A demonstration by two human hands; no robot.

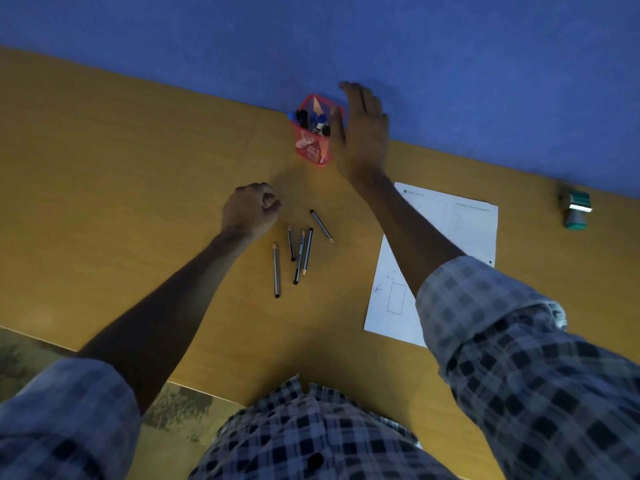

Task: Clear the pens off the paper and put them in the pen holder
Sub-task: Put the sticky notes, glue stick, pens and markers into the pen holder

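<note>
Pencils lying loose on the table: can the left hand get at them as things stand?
Probably yes. The left hand, fist curled and holding nothing, sits right beside the five pencils, with only bare table between; the right hand is off by the pen holder.

Red mesh pen holder [313, 140] upright at desk's far edge, pens inside; white printed paper [446, 251] toward right edge.

A blue wall [450, 64] stands behind a yellow-brown wooden table [121, 168]. A mottled floor [180, 407] shows below the near edge of the table. The light is dim.
</note>
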